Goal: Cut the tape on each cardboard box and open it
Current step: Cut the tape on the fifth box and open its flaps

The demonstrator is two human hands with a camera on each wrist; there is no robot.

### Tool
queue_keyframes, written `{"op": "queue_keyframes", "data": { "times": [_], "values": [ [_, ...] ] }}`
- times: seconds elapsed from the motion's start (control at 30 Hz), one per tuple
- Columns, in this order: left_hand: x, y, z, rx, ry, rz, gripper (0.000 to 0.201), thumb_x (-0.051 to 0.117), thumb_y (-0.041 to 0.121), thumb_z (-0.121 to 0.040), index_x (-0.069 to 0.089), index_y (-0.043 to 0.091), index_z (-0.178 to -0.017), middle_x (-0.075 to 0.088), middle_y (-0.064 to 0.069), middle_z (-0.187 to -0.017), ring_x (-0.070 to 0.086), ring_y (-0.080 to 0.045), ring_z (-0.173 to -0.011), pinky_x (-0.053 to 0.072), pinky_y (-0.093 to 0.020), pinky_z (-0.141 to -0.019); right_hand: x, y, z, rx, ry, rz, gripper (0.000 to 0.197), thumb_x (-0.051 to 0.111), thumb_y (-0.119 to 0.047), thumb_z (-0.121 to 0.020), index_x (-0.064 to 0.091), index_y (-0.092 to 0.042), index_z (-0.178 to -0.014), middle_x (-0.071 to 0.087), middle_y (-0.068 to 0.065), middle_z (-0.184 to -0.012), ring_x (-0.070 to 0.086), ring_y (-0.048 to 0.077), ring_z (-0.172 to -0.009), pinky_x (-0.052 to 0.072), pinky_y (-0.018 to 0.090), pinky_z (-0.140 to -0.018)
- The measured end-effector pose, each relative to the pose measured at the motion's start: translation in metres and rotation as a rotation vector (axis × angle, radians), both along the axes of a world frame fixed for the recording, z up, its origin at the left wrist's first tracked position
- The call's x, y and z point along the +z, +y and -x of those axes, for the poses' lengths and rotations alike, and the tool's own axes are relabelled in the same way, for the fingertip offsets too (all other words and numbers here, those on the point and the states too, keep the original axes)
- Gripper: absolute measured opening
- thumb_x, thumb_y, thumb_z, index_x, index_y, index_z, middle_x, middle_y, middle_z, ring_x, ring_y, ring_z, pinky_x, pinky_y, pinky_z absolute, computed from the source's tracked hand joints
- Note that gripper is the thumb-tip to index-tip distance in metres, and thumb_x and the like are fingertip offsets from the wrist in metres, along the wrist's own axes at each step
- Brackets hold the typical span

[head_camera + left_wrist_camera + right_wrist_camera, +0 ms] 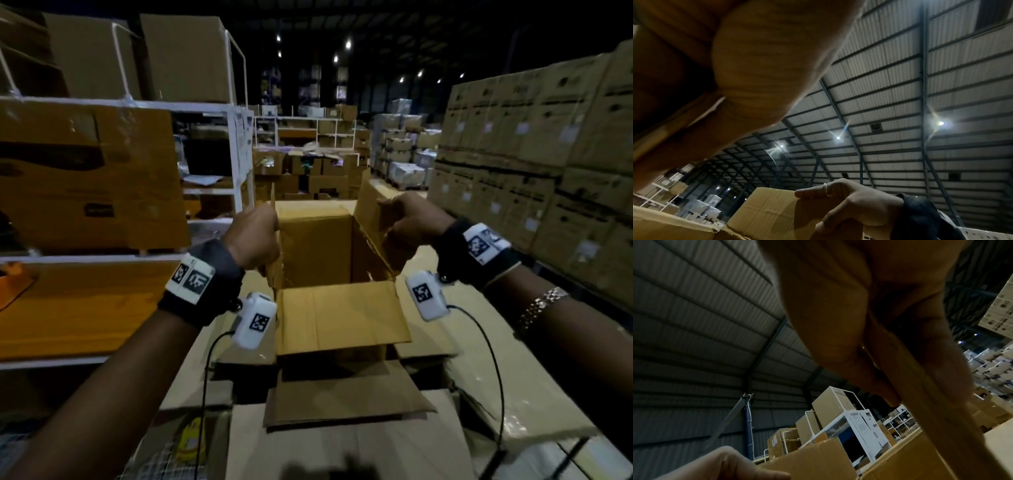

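Observation:
A brown cardboard box (315, 246) stands in front of me with its top flaps up. My left hand (255, 236) grips the left flap (274, 219), held upright on edge. My right hand (407, 222) grips the right flap (371, 212), tilted outward, thumb on its inner face. The near flap (337, 315) lies folded down toward me. In the left wrist view the right hand (846, 204), with a ring, pinches the right flap (772, 209). In the right wrist view the right hand's fingers (859, 337) clamp the flap edge (937, 418). No cutter is visible.
Another flattened carton (342, 401) lies below the box on a pale stack (342, 455). A white metal rack (236, 137) with cartons stands to the left, an orange shelf (78, 308) beside it. A tall wall of stacked cartons (548, 164) rises on the right.

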State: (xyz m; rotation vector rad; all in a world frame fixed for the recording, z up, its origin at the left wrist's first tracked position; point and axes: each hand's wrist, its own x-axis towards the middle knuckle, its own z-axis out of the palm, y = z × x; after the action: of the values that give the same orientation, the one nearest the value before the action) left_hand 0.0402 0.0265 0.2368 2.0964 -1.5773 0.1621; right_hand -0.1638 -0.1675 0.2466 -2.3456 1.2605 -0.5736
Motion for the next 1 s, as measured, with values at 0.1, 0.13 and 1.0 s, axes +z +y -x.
{"op": "queue_keyframes", "data": {
  "times": [0.1,0.13,1.0],
  "values": [
    [-0.003,-0.005,-0.004,0.012,-0.001,-0.035,0.040,0.068,-0.003,-0.086,0.046,0.027,-0.068,0.049,0.005,-0.077,0.054,-0.015,-0.072,0.049,-0.028,-0.060,-0.006,-0.010,-0.005,0.013,0.019,-0.024,0.075,0.068,-0.003,-0.088,0.039,-0.030,-0.152,0.060,0.007,-0.131,0.066,0.021,-0.094,0.054,0.024,-0.050],
    [-0.007,-0.007,-0.005,0.013,0.000,-0.045,0.040,0.068,-0.003,-0.085,0.046,0.026,-0.068,0.048,0.006,-0.076,0.055,-0.018,-0.076,0.049,-0.028,-0.062,-0.011,-0.014,-0.006,0.019,0.017,-0.043,0.075,0.068,-0.003,-0.088,0.039,-0.029,-0.152,0.060,0.006,-0.130,0.066,0.021,-0.095,0.054,0.024,-0.052],
    [-0.135,-0.017,-0.062,0.345,0.276,-0.352,0.083,0.081,0.061,-0.070,0.053,0.031,-0.142,0.024,-0.007,-0.165,0.045,-0.029,-0.137,0.044,-0.039,-0.104,-0.153,-0.035,0.068,-0.098,0.237,0.130,0.072,0.068,-0.055,-0.087,0.046,-0.027,-0.149,0.039,0.015,-0.156,0.054,0.031,-0.127,0.048,0.042,-0.104]
  ]
}}
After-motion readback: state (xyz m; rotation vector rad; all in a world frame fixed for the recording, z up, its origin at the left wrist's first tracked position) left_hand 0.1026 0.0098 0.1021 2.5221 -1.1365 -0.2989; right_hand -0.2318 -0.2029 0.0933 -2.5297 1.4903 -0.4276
